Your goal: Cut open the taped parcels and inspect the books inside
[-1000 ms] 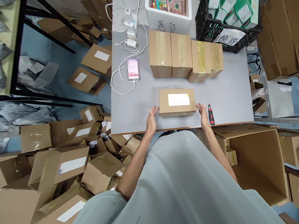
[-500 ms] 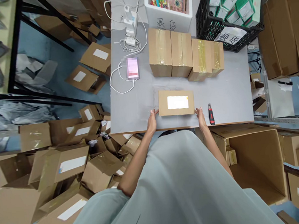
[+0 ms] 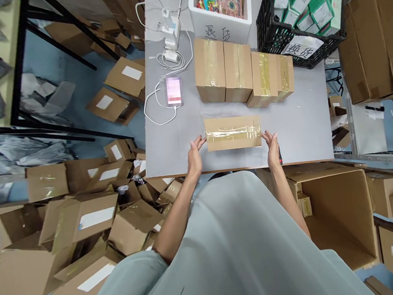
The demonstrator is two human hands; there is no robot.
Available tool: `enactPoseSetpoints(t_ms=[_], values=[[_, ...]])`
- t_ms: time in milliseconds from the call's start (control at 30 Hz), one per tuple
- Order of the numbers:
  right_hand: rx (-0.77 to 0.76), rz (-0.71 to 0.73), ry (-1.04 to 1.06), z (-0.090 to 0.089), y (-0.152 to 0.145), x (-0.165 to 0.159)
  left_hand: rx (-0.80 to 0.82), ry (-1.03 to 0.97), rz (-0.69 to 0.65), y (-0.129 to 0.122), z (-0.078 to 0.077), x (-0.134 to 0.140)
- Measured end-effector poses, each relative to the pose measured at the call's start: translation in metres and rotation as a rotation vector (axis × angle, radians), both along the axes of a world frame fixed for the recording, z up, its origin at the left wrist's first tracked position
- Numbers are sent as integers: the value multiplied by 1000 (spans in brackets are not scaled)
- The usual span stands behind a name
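Between my two hands, a small cardboard box [image 3: 233,137] shows a taped face with shiny clear tape running along its length. The fingertips of my left hand [image 3: 194,156] press against its left end. At the opposite end, my right hand [image 3: 272,147] touches it with the fingertips, so the box is held from both sides near the table's front edge. Whether its underside rests on the table I cannot tell. A red and black box cutter [image 3: 280,157] lies mostly hidden behind my right hand.
Several taped cartons [image 3: 238,72] stand in a row behind. Further back are a white bin [image 3: 222,23] and a black crate [image 3: 303,48] of green boxes. A phone [image 3: 173,90] with cables lies left. Opened boxes [image 3: 95,216] crowd the floor; a large carton [image 3: 340,213] stands right.
The box has turned over: its white label faced up before, and now a taped side does. My hands have moved slightly further apart, and the right one now covers most of the cutter.
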State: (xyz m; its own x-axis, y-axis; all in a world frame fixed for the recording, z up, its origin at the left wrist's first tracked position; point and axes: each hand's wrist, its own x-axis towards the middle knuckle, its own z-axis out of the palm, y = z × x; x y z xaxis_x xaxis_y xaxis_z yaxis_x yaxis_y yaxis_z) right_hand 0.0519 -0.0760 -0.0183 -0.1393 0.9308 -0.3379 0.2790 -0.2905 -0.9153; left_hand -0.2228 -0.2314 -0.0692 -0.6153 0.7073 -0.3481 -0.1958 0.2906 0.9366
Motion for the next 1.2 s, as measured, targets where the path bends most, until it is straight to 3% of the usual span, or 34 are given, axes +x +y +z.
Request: enactPoseSetpoints(t_ms=[167, 300, 567, 767, 867, 1033, 1200], values=[[-22, -18, -24, 9, -1, -5, 22, -29, 16, -3, 4, 1], [-109, -7, -58, -6, -5, -6, -36, -55, 14, -1, -3, 3], [-135, 55, 32, -40, -6, -3, -80, -67, -11, 8, -25, -4], [-250, 38, -25, -53, -14, -5, -175, -99, -16, 7, -39, 2], [-181, 56, -23, -45, -16, -3, -136, -72, -23, 2, -35, 3], [-51, 104, -51, -16, -10, 0, -16, -21, -13, -4, -15, -2], [-60, 120, -64, -5, -3, -4, -14, -10, -10, -2, -10, -4]])
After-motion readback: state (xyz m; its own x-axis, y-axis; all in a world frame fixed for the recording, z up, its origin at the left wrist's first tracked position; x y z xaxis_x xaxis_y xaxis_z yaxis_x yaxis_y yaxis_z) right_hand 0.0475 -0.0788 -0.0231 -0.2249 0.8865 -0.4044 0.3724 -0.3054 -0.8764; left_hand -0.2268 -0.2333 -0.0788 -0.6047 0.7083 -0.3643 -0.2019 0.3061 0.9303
